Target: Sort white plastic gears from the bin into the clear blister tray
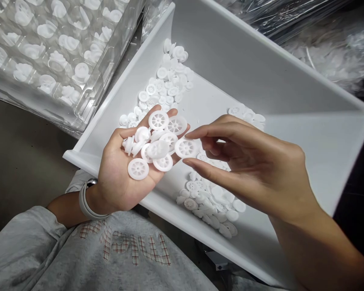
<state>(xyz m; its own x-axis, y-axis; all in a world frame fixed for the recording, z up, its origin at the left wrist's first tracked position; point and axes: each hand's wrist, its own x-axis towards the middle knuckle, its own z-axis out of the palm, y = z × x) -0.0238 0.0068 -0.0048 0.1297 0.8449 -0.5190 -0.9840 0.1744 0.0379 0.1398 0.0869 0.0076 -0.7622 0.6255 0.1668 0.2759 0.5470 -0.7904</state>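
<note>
My left hand [125, 171] is turned palm up and cupped under a small heap of white plastic wheels [157, 149]. Most are spoked discs lying flat or overlapping, and a few stand on edge near the thumb. At the fingertip side of the heap, my right hand [255, 161] has its thumb and index finger at opposite edges of one spoked wheel [185, 148]. Its other fingers are curled behind. Below both hands, more white wheels [212, 202] lie loose in a large white tray [306, 141], partly hidden by the right hand.
A clear compartment tray [91, 93] at the upper left holds white parts in its pockets. Smaller white discs [166, 85] line the white tray's left side, with another group [247, 114] behind my right hand. Clear plastic bags [336, 52] lie beyond the tray's far wall.
</note>
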